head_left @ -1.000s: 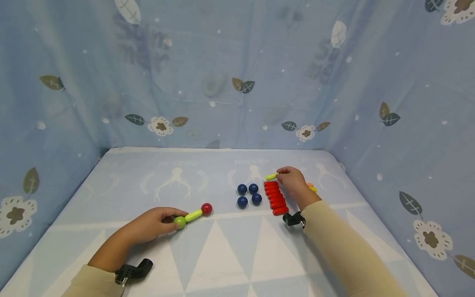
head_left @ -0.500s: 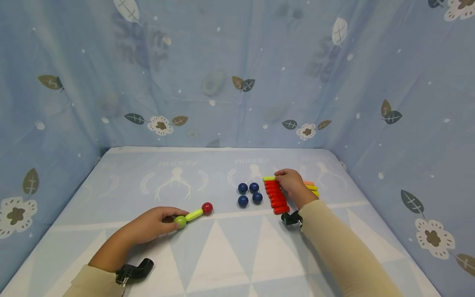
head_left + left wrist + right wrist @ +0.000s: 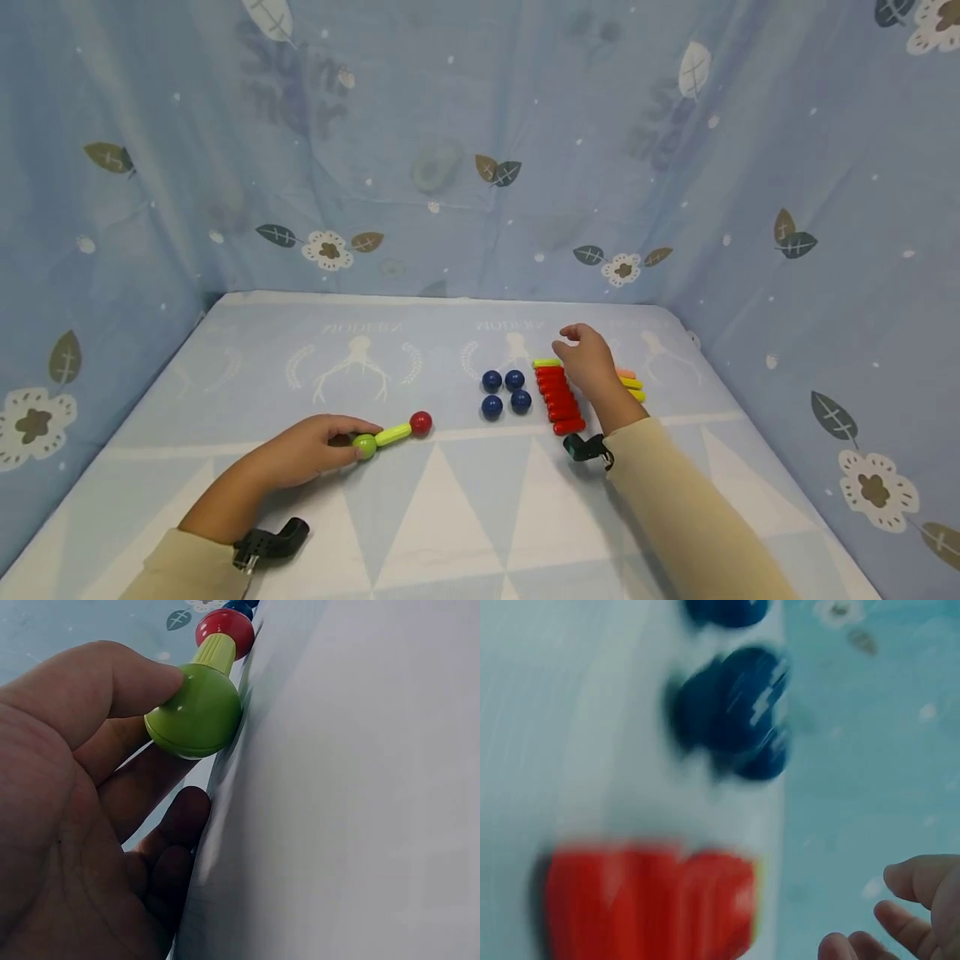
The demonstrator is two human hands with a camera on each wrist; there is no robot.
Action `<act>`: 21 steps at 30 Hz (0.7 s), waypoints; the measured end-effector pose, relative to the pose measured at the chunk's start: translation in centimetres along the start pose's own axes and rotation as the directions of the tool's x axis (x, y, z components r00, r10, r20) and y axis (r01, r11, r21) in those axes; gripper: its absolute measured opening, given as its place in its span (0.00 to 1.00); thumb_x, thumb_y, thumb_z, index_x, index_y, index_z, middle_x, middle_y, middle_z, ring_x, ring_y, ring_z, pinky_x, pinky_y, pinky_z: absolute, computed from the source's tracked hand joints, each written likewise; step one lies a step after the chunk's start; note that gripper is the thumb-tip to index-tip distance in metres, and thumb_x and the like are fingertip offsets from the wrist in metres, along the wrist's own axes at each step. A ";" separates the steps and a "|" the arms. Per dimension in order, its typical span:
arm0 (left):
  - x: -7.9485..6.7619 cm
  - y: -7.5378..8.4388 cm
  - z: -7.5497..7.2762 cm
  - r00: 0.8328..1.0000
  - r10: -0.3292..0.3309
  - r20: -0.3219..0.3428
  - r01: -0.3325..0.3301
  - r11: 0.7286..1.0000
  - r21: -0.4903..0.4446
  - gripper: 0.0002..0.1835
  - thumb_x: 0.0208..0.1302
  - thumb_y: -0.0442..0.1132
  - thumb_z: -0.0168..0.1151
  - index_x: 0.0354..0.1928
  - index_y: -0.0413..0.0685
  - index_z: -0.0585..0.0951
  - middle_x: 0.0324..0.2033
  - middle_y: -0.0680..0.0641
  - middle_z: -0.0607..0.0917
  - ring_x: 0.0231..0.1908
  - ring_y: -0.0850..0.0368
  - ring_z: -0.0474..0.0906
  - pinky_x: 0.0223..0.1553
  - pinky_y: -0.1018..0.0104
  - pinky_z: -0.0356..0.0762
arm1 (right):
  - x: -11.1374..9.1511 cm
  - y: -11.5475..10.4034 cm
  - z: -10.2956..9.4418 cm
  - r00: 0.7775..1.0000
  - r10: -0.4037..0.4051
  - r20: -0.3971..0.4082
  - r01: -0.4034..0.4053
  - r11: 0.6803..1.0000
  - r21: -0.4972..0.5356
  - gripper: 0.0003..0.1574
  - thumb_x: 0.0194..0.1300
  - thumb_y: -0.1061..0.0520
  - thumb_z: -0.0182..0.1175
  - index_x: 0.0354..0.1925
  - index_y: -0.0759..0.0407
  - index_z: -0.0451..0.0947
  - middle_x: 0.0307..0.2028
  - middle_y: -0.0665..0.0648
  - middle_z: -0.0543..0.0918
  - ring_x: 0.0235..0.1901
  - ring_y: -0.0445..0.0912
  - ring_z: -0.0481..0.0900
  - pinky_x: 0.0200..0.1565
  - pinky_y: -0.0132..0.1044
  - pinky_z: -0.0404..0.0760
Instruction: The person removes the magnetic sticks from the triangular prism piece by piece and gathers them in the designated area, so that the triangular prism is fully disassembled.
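My left hand (image 3: 303, 450) pinches a green ball (image 3: 196, 712) between thumb and fingers, close over the tabletop. A lime-yellow rod (image 3: 393, 434) joins that ball to a red ball (image 3: 421, 423), forming a short dumbbell shape. On the right, my right hand (image 3: 590, 367) is raised with thumb and fingers apart, holding nothing. Below and left of it lies a row of red rods (image 3: 558, 404), blurred in the right wrist view. At the row's far end rests another lime-yellow rod (image 3: 546, 363), parallel to the red ones.
Several blue balls (image 3: 492, 407) sit grouped just left of the red row. Yellow rods (image 3: 634, 385) and a pink-orange rod (image 3: 626, 373) show partly behind the right hand. Patterned blue cloth (image 3: 435, 167) hangs along the back and sides of the table.
My right hand has set the lime-yellow rod down at the far end of the red row, released it and lifted slightly away. My left hand stays in place with the green ball.
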State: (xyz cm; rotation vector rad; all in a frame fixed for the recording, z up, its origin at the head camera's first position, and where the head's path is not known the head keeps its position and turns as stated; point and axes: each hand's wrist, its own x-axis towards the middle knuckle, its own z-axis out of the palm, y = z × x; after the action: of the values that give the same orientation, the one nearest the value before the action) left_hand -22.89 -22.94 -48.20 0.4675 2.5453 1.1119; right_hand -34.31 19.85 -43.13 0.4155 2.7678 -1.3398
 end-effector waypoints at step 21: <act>0.0 -0.3 -0.3 0.997 0.078 -0.001 -0.078 0.996 0.031 0.20 0.74 0.44 0.65 0.66 0.61 0.83 0.55 0.53 0.83 0.47 0.54 0.73 0.45 0.64 0.73 | -9.3 -4.0 10.5 0.648 -0.516 0.560 0.613 0.790 0.018 0.28 0.71 0.49 0.69 0.67 0.48 0.79 0.65 0.48 0.79 0.62 0.47 0.80 0.60 0.44 0.82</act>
State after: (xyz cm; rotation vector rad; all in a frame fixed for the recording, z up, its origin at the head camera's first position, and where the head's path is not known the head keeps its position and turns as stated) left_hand -23.04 -23.30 -48.23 0.5789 2.5689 1.1022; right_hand -27.24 7.30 -45.25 -0.8069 2.5362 -1.0277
